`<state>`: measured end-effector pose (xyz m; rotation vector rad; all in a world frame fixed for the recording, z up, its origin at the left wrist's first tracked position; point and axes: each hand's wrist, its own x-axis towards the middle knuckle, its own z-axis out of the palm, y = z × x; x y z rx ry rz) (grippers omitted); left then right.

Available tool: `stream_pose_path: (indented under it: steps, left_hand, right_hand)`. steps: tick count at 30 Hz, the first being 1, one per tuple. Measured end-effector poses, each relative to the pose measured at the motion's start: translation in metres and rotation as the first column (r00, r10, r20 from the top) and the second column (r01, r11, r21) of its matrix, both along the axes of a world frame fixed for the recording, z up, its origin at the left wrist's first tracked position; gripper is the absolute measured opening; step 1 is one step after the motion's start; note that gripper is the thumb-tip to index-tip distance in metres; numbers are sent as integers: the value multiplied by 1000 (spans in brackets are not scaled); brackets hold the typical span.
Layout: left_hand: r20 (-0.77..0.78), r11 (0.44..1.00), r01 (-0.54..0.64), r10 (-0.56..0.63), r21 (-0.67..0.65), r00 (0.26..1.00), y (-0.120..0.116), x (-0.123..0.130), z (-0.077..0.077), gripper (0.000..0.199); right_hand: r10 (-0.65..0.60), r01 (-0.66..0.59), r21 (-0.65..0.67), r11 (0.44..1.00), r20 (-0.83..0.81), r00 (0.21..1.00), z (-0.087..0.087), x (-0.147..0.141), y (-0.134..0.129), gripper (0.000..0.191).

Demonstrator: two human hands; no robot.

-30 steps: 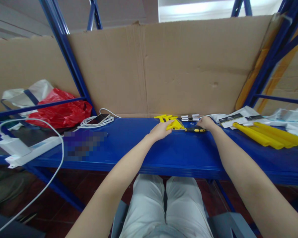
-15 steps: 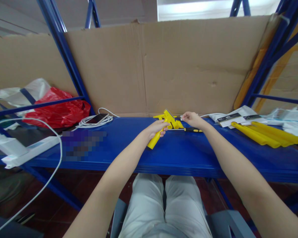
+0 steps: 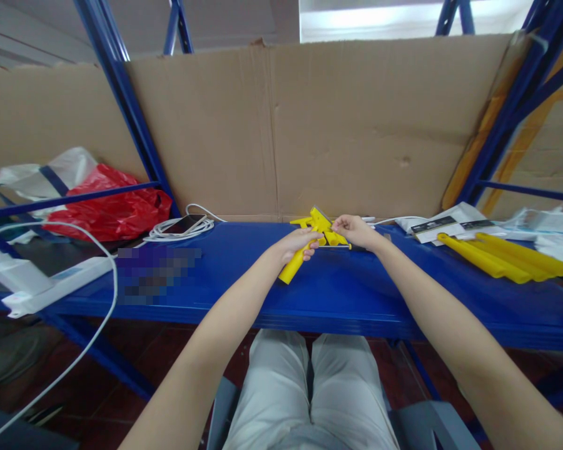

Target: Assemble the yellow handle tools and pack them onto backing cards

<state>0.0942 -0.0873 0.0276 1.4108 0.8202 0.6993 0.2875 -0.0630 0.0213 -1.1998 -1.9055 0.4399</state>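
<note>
My left hand (image 3: 299, 244) is closed around the handle of a yellow scraper (image 3: 291, 270), whose wide head with a thin metal edge (image 3: 319, 219) tilts up and away from me. Close to the right side of that head is my right hand (image 3: 354, 230), its fingertips pinched together. Whatever sits in the pinch is too small to make out. Other yellow plastic parts (image 3: 336, 239) lie on the table behind and beside the scraper head. Beneath my right hand, the shaft of a screwdriver (image 3: 331, 247) shows, while its black and yellow handle is mostly hidden.
On the blue table (image 3: 244, 284), yellow handles (image 3: 502, 257) and packets (image 3: 438, 226) lie at the right. Coiled white cable (image 3: 181, 230), a red bag (image 3: 117, 203) and a white power strip (image 3: 82, 278) occupy the left. Cardboard (image 3: 338, 125) stands along the back.
My right hand has moved left, up to the scraper head, and now covers most of the screwdriver's handle. The left hand and the scraper have stayed nearly still.
</note>
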Motion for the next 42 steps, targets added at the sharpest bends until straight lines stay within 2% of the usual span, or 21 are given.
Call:
stream_pose_path:
  steps: [5,16,21,25,33,42]
  left_hand:
    - [-4,1000,-9,9,-13,1000,-3,0,3,12]
    - [14,999,9,-8,-52,1000,-2,-1,3,14]
    - [47,997,28,-24,-74,999,-2,-1,4,13]
    - [51,996,28,-24,-82,998,-1,-1,4,12]
    - [46,997,43,-40,-67,998,2,-1,1,12]
    - [45,997,50,-48,-53,998,0,-1,2,15]
  right_hand:
    - [54,-54,23,998,-13,998,-2,0,1,16]
    - [52,-50,39,998,-40,998,1,-6,-4,19]
    - [68,-63,40,997,-124,990,-1,-8,-1,22]
    - [48,-52,-12,999,-211,976,-4,-7,1,30]
    - [-156,128,-146,981,-200,967,-1,-3,-4,44]
    - [-139,37,-335,941,-285,949,7,-10,-18,34]
